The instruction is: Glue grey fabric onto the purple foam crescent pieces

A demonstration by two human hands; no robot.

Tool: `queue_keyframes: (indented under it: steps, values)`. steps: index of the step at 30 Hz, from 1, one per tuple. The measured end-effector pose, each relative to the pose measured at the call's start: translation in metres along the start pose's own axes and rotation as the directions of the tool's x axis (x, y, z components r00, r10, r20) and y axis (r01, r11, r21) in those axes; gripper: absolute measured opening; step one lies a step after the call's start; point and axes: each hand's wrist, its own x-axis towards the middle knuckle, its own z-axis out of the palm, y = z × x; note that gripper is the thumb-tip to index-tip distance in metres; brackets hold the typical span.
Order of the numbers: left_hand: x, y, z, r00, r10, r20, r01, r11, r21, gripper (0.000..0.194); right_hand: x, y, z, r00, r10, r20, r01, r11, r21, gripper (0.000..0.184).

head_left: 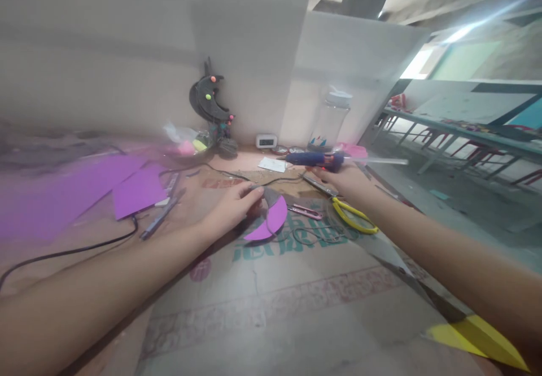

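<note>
My left hand [241, 201] pinches the upper end of a purple paper crescent [277, 215], whose top is covered in grey cord [271, 196]. A loose length of the cord curls over the board to the right of the crescent. Farther right, my right hand [332, 177] is closed around a dark blue glue gun [315, 160]. A clear glue stick [381, 161] juts from its back, and a small red light shows near my fingers. Pink thread snips [305, 212] and yellow-handled scissors [353, 216] lie between and below my hands.
Purple sheets [139, 192] and a utility knife [161, 218] lie left, near a black cable [84, 250]. Behind stand a dark crescent ornament [207, 99], a small clock [266, 141] and a clear bottle [330, 119]. Yellow paper [478, 339] is at the lower right.
</note>
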Motion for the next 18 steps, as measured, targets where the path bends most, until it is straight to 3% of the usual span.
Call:
queue_keyframes:
  steps: [2, 6, 9, 14, 18]
  values:
    - [-0.001, 0.001, 0.0, 1.0, -0.008, -0.012, 0.009, 1.0, 0.025, 0.03, 0.028, 0.001, 0.004, 0.999, 0.024, 0.04, -0.017, 0.987, -0.161, 0.027]
    - [-0.003, 0.005, 0.001, 1.0, -0.026, -0.015, 0.027, 0.996, 0.085, 0.031, 0.085, 0.013, 0.02, 0.998, 0.04, 0.043, -0.03, 0.977, -0.21, 0.022]
    - [-0.002, 0.003, 0.0, 1.0, -0.023, -0.001, 0.023, 0.994, 0.11, 0.031, 0.112, 0.028, 0.037, 0.997, 0.055, 0.056, -0.04, 0.972, -0.232, 0.022]
    - [0.0, -0.003, -0.001, 1.0, 0.01, 0.021, -0.013, 0.989, 0.15, 0.032, 0.12, 0.048, 0.059, 0.99, 0.072, 0.121, -0.04, 0.969, -0.245, 0.029]
    - [0.001, -0.004, -0.001, 1.0, 0.001, 0.031, -0.005, 0.99, 0.144, 0.03, 0.113, 0.052, 0.059, 0.989, 0.08, 0.121, -0.044, 0.96, -0.276, 0.035]
